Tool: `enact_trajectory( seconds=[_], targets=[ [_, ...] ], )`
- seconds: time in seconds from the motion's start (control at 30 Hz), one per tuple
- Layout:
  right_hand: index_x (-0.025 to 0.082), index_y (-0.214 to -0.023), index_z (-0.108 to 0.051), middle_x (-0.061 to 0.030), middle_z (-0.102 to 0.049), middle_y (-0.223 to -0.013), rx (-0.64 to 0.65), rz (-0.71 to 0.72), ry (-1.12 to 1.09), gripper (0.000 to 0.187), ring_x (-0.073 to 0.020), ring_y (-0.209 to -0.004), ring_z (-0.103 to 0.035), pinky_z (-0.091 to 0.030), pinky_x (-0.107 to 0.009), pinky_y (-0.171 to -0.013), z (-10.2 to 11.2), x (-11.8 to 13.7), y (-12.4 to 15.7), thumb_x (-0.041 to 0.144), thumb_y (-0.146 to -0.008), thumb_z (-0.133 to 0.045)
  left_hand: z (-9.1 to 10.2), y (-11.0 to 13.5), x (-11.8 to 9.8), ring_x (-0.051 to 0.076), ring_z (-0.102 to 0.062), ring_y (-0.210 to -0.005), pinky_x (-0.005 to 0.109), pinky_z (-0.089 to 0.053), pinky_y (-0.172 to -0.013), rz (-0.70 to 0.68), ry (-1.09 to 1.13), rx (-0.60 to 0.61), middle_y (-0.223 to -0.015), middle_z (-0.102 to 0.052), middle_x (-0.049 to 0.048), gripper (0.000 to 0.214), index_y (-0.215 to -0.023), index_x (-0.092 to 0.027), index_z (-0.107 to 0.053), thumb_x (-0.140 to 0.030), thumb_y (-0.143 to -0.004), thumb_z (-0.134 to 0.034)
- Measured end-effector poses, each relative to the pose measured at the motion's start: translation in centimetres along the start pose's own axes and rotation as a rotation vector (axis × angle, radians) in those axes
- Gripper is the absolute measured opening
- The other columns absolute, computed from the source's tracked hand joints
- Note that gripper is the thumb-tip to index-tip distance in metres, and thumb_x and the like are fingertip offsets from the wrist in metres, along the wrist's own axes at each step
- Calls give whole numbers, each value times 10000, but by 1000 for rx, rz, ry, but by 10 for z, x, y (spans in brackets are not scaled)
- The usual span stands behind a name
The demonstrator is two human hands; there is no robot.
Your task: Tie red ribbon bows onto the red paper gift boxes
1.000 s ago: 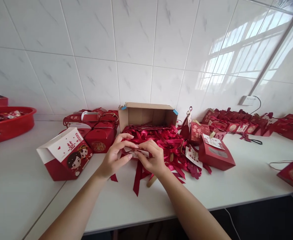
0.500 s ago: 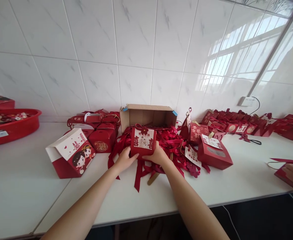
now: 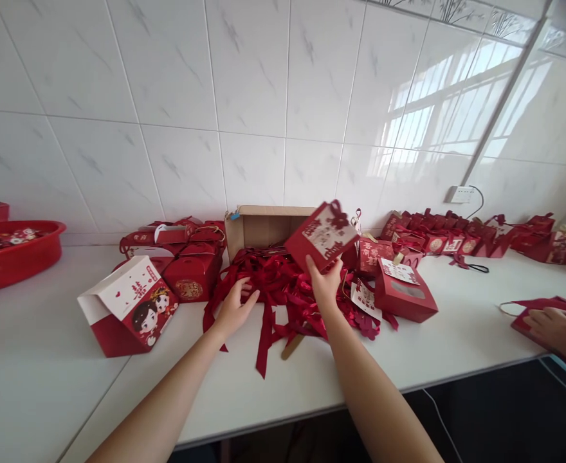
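Observation:
Raised and tilted to the right, a red gift box (image 3: 322, 235) with a white printed label is gripped near its bottom by my right hand (image 3: 325, 281). My left hand (image 3: 237, 305) holds nothing, its fingers apart beside a heap of dark red ribbons (image 3: 276, 283). Behind the heap an open cardboard carton (image 3: 273, 225) lies against the wall. A red gift box with a clear window (image 3: 406, 292) leans on its side to the right, near a white tag (image 3: 366, 299). On the left sits a red and white house-shaped box (image 3: 127, 308) with cartoon figures.
Several red boxes (image 3: 191, 273) are stacked left of the carton. A red basin (image 3: 17, 257) stands at the far left. Rows of red boxes (image 3: 451, 238) line the wall at right. Another person's hand (image 3: 560, 328) rests on a flat red item at the right edge.
My right hand has lifted the gift box up and to the right, tilting it. My left hand has let go of it. The view has shifted slightly.

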State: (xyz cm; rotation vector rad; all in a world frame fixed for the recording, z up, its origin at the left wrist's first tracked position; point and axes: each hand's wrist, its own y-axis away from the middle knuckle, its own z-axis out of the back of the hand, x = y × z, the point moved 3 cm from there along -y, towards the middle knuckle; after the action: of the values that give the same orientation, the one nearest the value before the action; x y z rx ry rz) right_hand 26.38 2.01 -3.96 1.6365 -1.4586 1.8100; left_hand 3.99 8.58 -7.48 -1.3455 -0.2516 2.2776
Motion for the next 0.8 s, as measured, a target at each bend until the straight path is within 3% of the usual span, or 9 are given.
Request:
enact_trajectory(
  seconds=[0.1,0.2,0.3,0.4,0.47,0.63,0.8],
  targets=[
    [147,-1209,-366,-164,-574,-1182,-228,-50,-54,671,-227,-1023,-607,-514,-375,-886,17,-10,-16,531,-730,-635,-1,-1,3,218,-583,-990,414,-471,-917,-12,-4,5,-1065,-593,93,419,-1150,-180,-479,-426,-814,-526],
    [124,-1336,-253,-182,-510,-1260,-369,-112,-47,815,-232,-1093,-573,-501,-373,-930,33,-24,-29,548,-739,-610,-3,-1,6,217,-589,-977,422,-482,-911,-27,-4,5,-1079,-592,90,400,-1134,-190,-487,-406,-801,-538],
    [115,-1420,-150,-216,-348,-1402,-398,-130,-30,911,-266,-1199,-504,-471,-396,-977,42,-35,-38,547,-746,-585,-3,-2,9,223,-593,-978,422,-497,-891,-28,-13,2,-1082,-586,99,420,-1146,-183,-482,-402,-794,-544],
    [102,-1455,-95,-213,-189,-1492,-368,-112,-43,864,-260,-1214,-506,-462,-375,-989,43,-40,-41,479,-798,-512,-3,-2,10,222,-595,-980,423,-497,-892,-30,-27,1,-1081,-586,98,424,-1159,-183,-475,-388,-794,-547],
    [91,-1463,-79,-198,-174,-1507,-346,-101,-53,812,-244,-1240,-486,-439,-361,-1011,41,-41,-42,420,-825,-458,-3,-1,10,220,-597,-983,423,-496,-896,-32,-35,3,-1085,-586,95,420,-1164,-188,-473,-376,-796,-548],
    [66,-1428,-245,-190,-331,-1444,-294,-110,-49,720,-234,-1217,-497,-415,-354,-1023,34,-48,-39,355,-806,-463,-3,0,9,220,-599,-988,422,-497,-894,-34,-50,2,-1088,-587,92,408,-1158,-194,-478,-360,-793,-554],
    [60,-1195,-536,-212,-443,-1318,-308,-167,-27,573,-281,-1143,-514,-437,-386,-974,33,-54,-35,331,-693,-597,-3,0,9,217,-600,-978,427,-494,-898,-40,-50,1,-1110,-587,94,406,-1157,-197,-479,-342,-787,-558]
  ],
)
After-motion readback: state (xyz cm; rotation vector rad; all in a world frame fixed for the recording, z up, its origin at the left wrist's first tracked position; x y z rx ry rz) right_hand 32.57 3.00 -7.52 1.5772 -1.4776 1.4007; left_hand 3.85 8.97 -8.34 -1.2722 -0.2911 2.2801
